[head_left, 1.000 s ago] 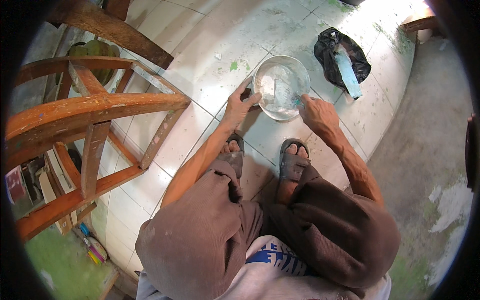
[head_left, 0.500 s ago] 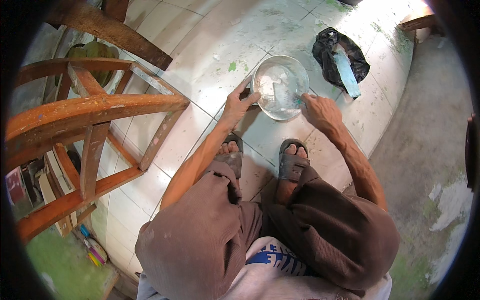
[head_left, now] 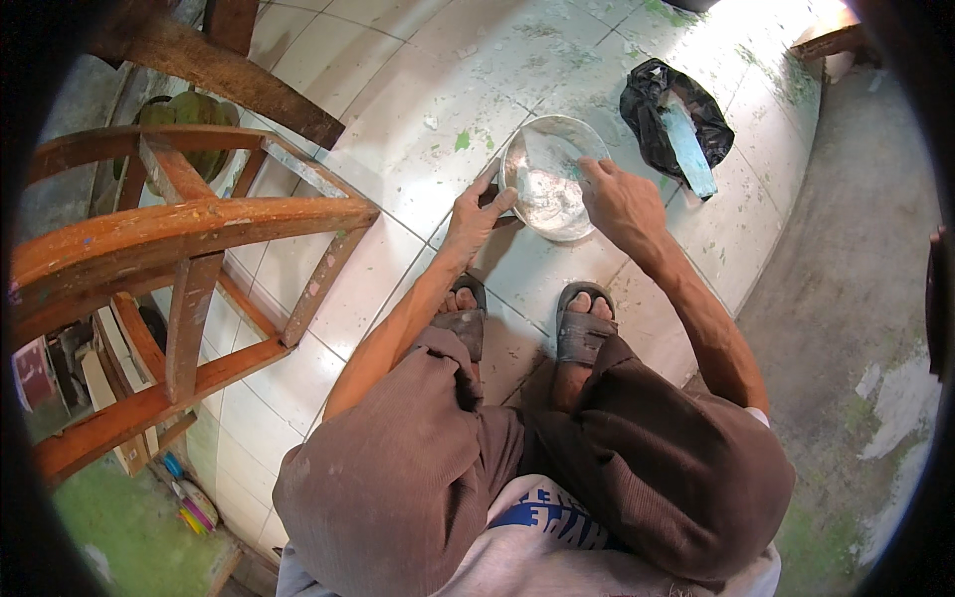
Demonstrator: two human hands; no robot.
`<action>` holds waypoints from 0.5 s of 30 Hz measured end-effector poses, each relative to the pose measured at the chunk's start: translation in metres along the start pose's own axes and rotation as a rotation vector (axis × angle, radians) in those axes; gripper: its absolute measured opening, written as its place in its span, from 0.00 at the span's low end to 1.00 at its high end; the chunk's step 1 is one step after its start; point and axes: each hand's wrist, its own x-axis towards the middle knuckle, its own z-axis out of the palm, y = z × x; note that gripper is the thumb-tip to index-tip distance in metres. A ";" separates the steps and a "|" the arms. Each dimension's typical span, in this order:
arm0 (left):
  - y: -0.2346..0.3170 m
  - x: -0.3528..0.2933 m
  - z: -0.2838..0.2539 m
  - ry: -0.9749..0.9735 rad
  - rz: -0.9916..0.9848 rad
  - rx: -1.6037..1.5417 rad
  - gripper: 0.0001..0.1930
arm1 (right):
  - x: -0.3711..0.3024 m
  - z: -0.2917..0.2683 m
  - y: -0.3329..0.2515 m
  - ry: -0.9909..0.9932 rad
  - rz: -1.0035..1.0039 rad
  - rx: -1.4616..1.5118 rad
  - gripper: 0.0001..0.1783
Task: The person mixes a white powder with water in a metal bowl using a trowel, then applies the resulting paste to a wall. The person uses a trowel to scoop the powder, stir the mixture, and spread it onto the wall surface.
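A round, shallow metal bowl (head_left: 511,167) sits on the tiled floor in front of my feet, with a whitish substance (head_left: 549,204) smeared inside. My left hand (head_left: 477,217) grips the bowl's left side, thumb at the rim and fingers around the outside. Over the right part of the bowl, my right hand (head_left: 625,207) is closed in a pinch. Between its fingertips is a small tool with a greenish tip, mostly hidden by the hand, so its kind is unclear.
A black plastic bag (head_left: 647,124) with a pale blue flat piece (head_left: 688,154) on it lies to the right of the bowl. An orange-brown wooden frame (head_left: 239,214) stands close on the left. Paint flakes (head_left: 463,141) litter the tiles. My sandalled feet (head_left: 584,328) are below the bowl.
My right hand has moved left and slightly up, further over the bowl, and the whitish substance inside has shifted. My left hand keeps its hold on the bowl.
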 end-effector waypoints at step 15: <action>0.007 0.000 0.008 0.016 0.085 0.015 0.40 | -0.026 0.020 0.027 -0.075 0.225 0.258 0.17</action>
